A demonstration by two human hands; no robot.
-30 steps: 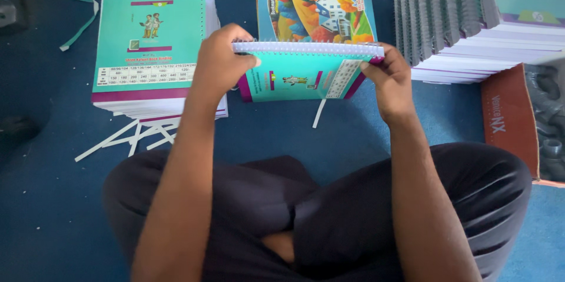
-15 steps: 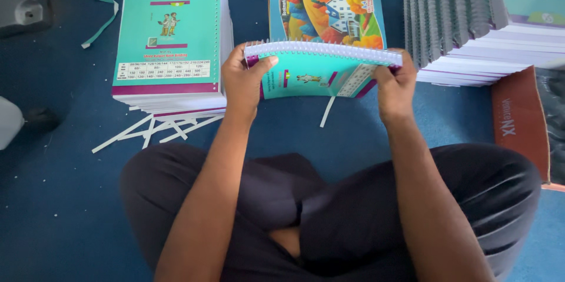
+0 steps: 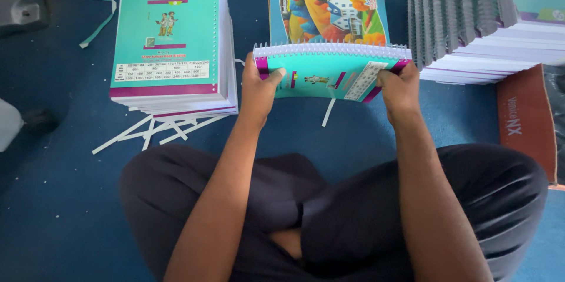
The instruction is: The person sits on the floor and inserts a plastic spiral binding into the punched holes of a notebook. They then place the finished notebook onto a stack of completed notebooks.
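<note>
Gripping spiral notebook [image 3: 329, 73] at both ends, hands w/ fingers clamped, seemingly tilted flatter vs. before.

We see a spiral-bound notebook [image 3: 329, 73] with a teal cover, magenta bands at its ends and a white wire coil along its far edge; it is held off the blue floor [image 3: 70, 211], its cover tipped toward us, gripped at both short ends; it hangs near the middle, closer to the floor's far edge.
</note>
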